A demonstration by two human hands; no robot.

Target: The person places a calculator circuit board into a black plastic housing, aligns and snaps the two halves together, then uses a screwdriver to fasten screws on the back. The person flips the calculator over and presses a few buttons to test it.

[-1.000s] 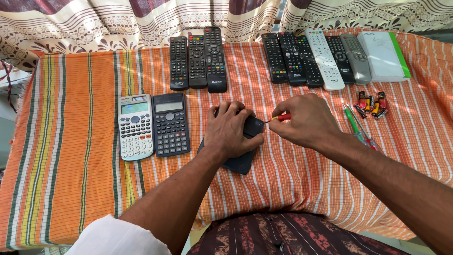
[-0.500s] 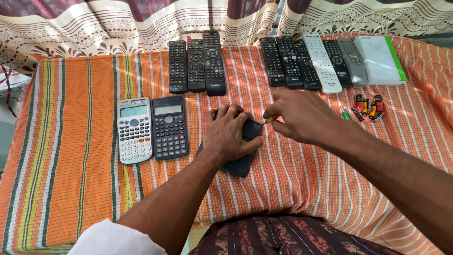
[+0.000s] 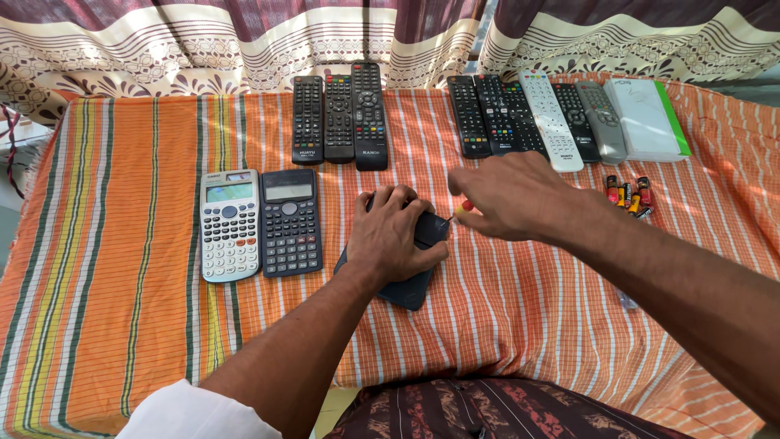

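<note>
Red-handled screwdriver (image 3: 460, 210), pinched in the right hand (image 3: 508, 195), points left at the dark device (image 3: 410, 264) under the flat left hand (image 3: 392, 236).

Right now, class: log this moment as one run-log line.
left hand: presses dark device flat | right hand: grips small screwdriver, tip at device's edge | nearby: two calculators, batteries
</note>
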